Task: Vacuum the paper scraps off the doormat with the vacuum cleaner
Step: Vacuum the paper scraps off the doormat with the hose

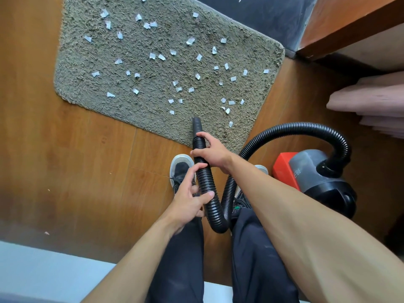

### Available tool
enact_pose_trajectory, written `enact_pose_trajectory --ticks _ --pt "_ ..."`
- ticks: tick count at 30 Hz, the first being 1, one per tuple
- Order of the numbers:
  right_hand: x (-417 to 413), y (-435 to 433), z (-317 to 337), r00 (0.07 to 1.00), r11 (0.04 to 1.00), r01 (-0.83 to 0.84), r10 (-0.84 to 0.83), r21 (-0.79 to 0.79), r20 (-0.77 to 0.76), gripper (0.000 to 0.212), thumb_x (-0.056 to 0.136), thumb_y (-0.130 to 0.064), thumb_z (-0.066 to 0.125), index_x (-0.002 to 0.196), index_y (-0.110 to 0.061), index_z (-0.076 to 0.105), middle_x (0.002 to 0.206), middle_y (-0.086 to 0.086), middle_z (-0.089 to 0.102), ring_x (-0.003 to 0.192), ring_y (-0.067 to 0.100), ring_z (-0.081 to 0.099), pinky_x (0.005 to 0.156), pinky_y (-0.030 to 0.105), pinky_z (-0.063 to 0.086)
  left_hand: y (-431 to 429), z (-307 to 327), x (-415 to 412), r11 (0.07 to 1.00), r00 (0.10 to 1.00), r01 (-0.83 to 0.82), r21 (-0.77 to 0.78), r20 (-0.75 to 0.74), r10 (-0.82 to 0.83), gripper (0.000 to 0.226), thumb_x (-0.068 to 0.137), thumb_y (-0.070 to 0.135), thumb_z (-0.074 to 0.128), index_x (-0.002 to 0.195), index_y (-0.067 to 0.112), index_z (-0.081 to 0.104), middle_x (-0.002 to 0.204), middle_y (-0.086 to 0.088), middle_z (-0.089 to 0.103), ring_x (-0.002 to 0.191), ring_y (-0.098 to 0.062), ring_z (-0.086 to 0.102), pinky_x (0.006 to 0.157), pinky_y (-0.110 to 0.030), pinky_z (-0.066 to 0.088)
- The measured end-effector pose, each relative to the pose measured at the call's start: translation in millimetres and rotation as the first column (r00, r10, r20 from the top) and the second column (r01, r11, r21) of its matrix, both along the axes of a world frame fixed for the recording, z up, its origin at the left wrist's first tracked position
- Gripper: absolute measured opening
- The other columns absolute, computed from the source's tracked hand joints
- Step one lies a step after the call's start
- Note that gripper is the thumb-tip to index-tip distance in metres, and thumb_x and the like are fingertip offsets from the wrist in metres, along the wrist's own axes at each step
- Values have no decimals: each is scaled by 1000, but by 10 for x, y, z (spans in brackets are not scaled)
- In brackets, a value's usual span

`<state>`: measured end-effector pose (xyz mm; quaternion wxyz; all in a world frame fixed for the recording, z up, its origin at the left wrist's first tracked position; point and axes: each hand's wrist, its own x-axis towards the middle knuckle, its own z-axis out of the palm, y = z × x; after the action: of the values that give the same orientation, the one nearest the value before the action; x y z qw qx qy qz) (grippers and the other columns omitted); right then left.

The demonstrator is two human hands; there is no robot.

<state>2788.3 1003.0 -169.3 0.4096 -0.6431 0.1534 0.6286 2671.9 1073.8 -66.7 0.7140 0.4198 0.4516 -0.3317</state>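
Scraps (pixel 152 56) litter the mat (pixel 153 121) as the left hand (pixel 191 194) and right hand (pixel 215 154) both curl around the hose (pixel 205 182), nozzle (pixel 196 124) over the mat's near edge, vacuum (pixel 317 178) at right.

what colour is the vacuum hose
Black, ribbed all along; the hose shows best in the head view.

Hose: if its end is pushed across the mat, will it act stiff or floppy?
Probably floppy: the ribbed hose bends in loops between the right hand and the vacuum. Its smooth end looks rigid, so it should steer well from that close grip. The ribs likely stop it slipping in the left hand.
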Motion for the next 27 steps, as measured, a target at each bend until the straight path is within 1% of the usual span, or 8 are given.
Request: enact_pose_trajectory --ticks 2,6,10,12,16,20,23,27 --pt "-10 -64 11 1000 999 26 -26 -19 -3 62 84 -9 71 136 -29 44 107 8 60 82 18 61 64 31 54 -2 4 9 999 999 32 -16 -3 -32 60 94 -1 59 128 47 46 98 -8 66 86 -22 67 81 -61 54" --pt "-33 -297 58 992 990 127 -128 -59 -22 60 86 -7 69 136 -28 43 105 8 59 80 19 61 65 32 55 -88 38 47 994 997 71 -85 -4 -72 60 95 -2 57 130 45 45 94 -4 69 82 -16 69 70 -44 61" --pt "-50 -542 72 981 975 193 -196 -110 -14 60 86 -10 70 137 -29 44 104 6 61 82 19 62 73 38 56 -213 59 115 985 993 116 -126 5 -116 61 95 -2 56 132 44 44 77 9 70 74 -9 68 57 -30 57" --pt "-54 -629 55 975 967 222 -223 -128 4 60 85 -11 71 136 -30 44 103 5 63 80 18 63 75 40 57 -257 54 145 980 990 142 -143 16 -141 60 96 -2 55 133 44 43 74 12 70 72 -7 68 55 -27 54" --pt "-36 -726 40 965 956 261 -256 -134 56 60 83 -14 73 134 -31 46 112 7 65 88 19 65 83 48 57 -293 22 195 970 981 192 -148 33 -189 61 96 0 56 131 47 44 79 11 70 73 -9 68 58 -31 55" --pt "-11 -735 42 955 947 297 -293 -125 55 60 83 -12 73 134 -30 45 110 6 65 88 19 65 83 46 57 -277 3 228 965 974 228 -131 40 -225 62 95 1 57 130 49 44 84 6 68 75 -12 69 63 -37 59" --pt "20 -703 36 958 951 286 -283 -121 42 61 84 -13 73 135 -30 44 109 5 64 90 19 65 86 49 56 -250 -7 254 963 972 235 -135 50 -230 61 95 0 56 132 48 43 78 11 69 75 -10 69 64 -39 59" --pt "66 -639 42 964 957 266 -266 -115 13 64 86 -15 71 139 -30 41 115 8 62 94 21 67 83 45 59 -200 -2 277 963 970 241 -123 54 -236 61 96 -1 54 133 46 42 75 12 70 74 -9 70 67 -39 60"
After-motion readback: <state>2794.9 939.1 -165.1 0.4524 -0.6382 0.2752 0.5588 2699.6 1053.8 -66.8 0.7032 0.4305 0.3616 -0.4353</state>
